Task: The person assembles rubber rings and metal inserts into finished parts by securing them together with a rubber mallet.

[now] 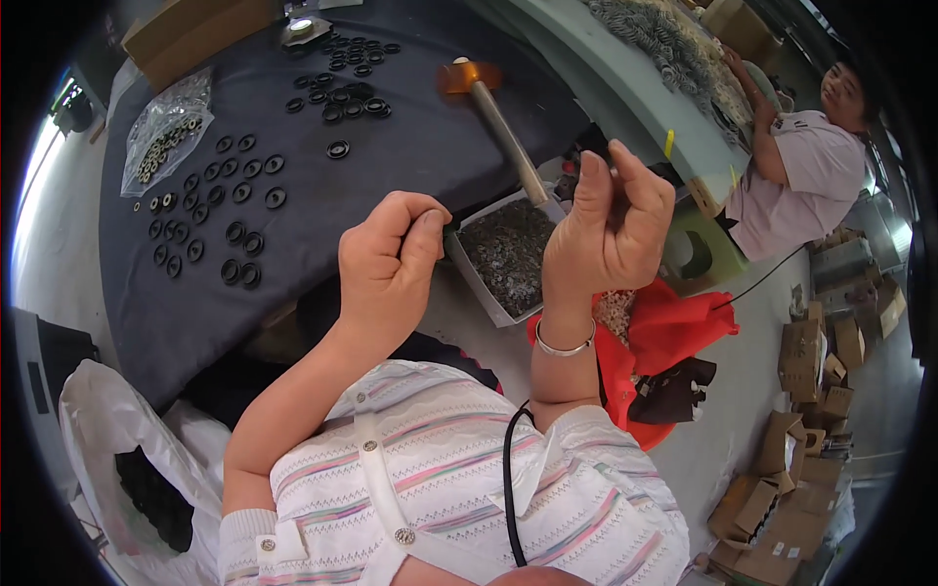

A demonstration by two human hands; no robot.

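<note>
1. Your left hand [391, 259] presses thumb against forefinger; anything pinched is unclear.
2. Your right hand [604, 230] holds thumb and forefinger apart.
3. The box [475, 284] of bits [506, 256] sits off the table's [391, 156] near edge, probably for easy reach.
4. The hammer [503, 132] overhangs that edge, perhaps for grabbing.

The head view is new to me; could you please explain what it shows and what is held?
No machine here: a person's bare left hand and right hand are seen from above by a fisheye camera worn on the head, which bends straight edges. On the dark cloth-covered table lie black rings, a clear bag of small ring-shaped parts and an orange-headed hammer. Both hands are raised, thumb near forefinger; whether either holds something tiny, I cannot tell.
</note>
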